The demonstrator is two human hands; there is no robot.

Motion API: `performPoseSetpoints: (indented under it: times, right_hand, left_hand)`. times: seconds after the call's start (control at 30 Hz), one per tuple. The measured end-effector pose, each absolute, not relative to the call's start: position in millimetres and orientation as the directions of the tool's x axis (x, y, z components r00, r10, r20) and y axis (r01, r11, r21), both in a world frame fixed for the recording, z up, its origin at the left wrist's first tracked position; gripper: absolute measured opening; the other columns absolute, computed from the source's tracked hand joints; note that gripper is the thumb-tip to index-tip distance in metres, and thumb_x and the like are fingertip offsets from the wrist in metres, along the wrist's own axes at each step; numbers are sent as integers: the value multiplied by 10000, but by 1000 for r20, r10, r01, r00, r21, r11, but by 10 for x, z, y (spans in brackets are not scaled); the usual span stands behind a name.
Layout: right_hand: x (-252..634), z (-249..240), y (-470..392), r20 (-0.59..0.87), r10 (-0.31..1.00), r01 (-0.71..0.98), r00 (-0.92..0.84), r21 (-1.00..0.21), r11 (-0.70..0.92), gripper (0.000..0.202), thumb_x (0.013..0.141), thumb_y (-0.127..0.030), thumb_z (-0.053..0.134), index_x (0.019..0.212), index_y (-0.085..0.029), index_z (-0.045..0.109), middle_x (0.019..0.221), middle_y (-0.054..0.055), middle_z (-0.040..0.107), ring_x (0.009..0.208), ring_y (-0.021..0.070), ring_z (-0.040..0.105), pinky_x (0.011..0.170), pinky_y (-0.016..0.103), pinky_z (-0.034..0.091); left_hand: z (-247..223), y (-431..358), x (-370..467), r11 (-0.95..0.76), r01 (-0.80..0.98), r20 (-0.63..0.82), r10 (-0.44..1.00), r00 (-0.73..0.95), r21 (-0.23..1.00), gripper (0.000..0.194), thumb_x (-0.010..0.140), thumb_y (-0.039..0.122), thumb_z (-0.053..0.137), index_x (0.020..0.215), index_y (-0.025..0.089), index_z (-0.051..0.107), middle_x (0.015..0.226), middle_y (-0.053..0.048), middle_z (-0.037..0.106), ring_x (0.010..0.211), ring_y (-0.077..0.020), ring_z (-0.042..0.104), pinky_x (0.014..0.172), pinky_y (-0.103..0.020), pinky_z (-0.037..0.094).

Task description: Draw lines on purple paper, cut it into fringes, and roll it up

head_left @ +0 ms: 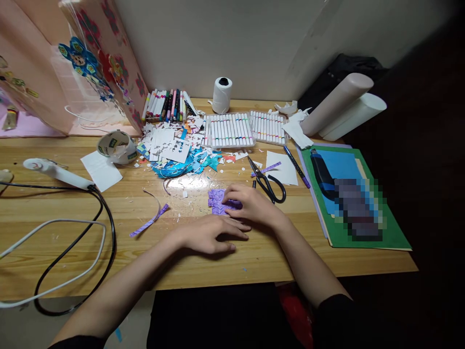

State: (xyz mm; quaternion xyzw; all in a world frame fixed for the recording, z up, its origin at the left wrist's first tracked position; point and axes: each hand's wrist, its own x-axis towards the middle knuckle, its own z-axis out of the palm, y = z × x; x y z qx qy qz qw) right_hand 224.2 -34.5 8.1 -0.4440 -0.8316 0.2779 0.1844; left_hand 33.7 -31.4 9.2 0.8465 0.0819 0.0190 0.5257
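Observation:
A small piece of purple paper (217,203) with dark wavy lines and a strip-like, notched left edge lies flat on the wooden table. My right hand (256,206) rests over its right part, fingers bent and apart, fingertips touching the paper. Just below, my left hand (210,235) lies palm down with fingers stretched to the right, close to the paper's lower edge. Both hands hide part of the paper. Left of them lies a loose purple strip (149,222); another purple strip (267,168) is near the black scissors (267,179).
Paper scraps (170,145) heap behind, beside a tape roll (116,147) and marker boxes (228,130). A thread cone (222,96) stands at the wall. On the right are a blue pen (297,167) and green sheets (385,232). Cables (109,247) loop at left.

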Motion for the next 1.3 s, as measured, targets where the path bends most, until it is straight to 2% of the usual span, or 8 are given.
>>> performPoseSetpoints:
  times: [0.13, 0.33, 0.47, 0.67, 0.93, 1.07, 1.3]
  right_hand:
    - [2328, 96, -332, 37, 852, 635, -522, -650, 417, 144, 786, -95, 597, 894, -164, 663, 918, 60, 626, 870, 166, 579, 755, 283, 445]
    - [2328, 51, -321, 51, 845, 649, -532, -617, 445, 90, 809, -93, 575, 841, -140, 645, 852, 59, 610, 787, 150, 571, 705, 267, 442]
    - [2346, 71, -318, 54, 831, 629, -554, -627, 460, 77, 819, -105, 585, 837, -148, 647, 866, 62, 623, 801, 153, 579, 704, 264, 443]
    - [2367, 85, -324, 73, 810, 602, -582, -631, 490, 128, 847, -129, 592, 746, -148, 667, 865, 72, 656, 792, 153, 604, 701, 265, 457]
    - [2356, 85, -317, 75, 807, 621, -586, -598, 506, 77, 834, -124, 621, 789, -136, 683, 866, 79, 654, 802, 162, 606, 709, 268, 464]
    - [2317, 71, -330, 78, 817, 653, -571, -560, 509, 100, 833, -115, 616, 755, -124, 678, 823, 76, 644, 773, 152, 589, 683, 257, 442]
    - [2241, 58, -370, 78, 858, 730, -508, -489, 477, 126, 786, -83, 602, 679, -130, 649, 798, 55, 619, 687, 121, 525, 596, 238, 362]
  left_hand:
    - [94, -311, 338, -435, 120, -53, 162, 985, 892, 420, 864, 221, 573, 1284, 211, 565, 1421, -81, 482, 1295, -212, 470, 1094, -393, 367]
    - [118, -299, 339, -430, 142, -78, 162, 984, 892, 396, 874, 235, 564, 1268, 196, 580, 1396, -90, 511, 1282, -204, 485, 1093, -376, 371]
    - [131, -302, 343, -430, 133, -65, 169, 983, 893, 399, 865, 220, 571, 1264, 210, 582, 1391, -88, 516, 1271, -210, 498, 1079, -388, 383]
    - [118, -317, 340, -427, 134, -60, 183, 981, 894, 390, 864, 226, 575, 1253, 212, 591, 1369, -86, 538, 1274, -206, 496, 1073, -380, 389]
    - [72, -332, 350, -444, 145, -33, 252, 967, 884, 359, 901, 247, 514, 1247, 194, 597, 1355, -81, 555, 1253, -198, 515, 1067, -360, 394]
    - [42, -320, 359, -473, 145, -42, 222, 974, 869, 340, 899, 227, 504, 1210, 157, 621, 1337, -104, 568, 1242, -210, 527, 1051, -360, 412]
    - [52, -316, 357, -481, 139, -38, 213, 976, 866, 341, 892, 231, 512, 1205, 156, 624, 1337, -103, 567, 1230, -216, 538, 1038, -355, 424]
